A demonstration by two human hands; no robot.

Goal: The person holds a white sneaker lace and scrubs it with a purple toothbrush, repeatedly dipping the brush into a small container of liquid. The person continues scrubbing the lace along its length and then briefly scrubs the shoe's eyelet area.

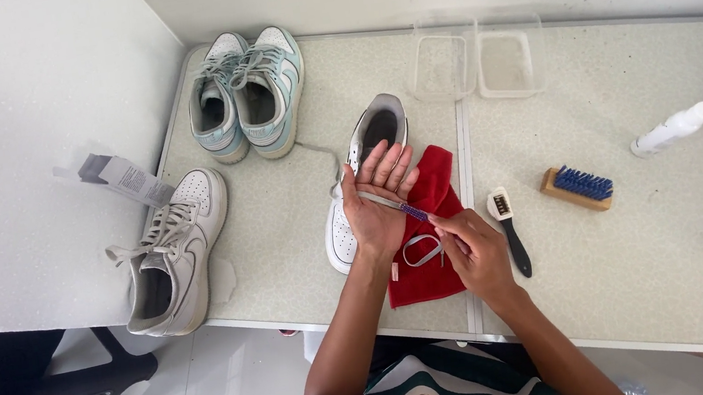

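My left hand (377,199) is held palm up and flat above a white sneaker (371,137), with a grey shoelace (381,201) lying across the palm. The lace trails down in a loop (422,251) over a red cloth (427,233). My right hand (476,249) grips a small brush with a purple head (414,211) and presses its bristles against the lace on my left palm. The sneaker lies partly hidden under my left hand, toe towards me.
A pair of pale blue and white sneakers (247,92) stands at the table's back left. Another white sneaker (170,251) overhangs the left front edge. Two clear plastic tubs (478,61), a blue-bristled wooden brush (578,187), a black-handled brush (512,231) and a white spray bottle (674,128) lie to the right.
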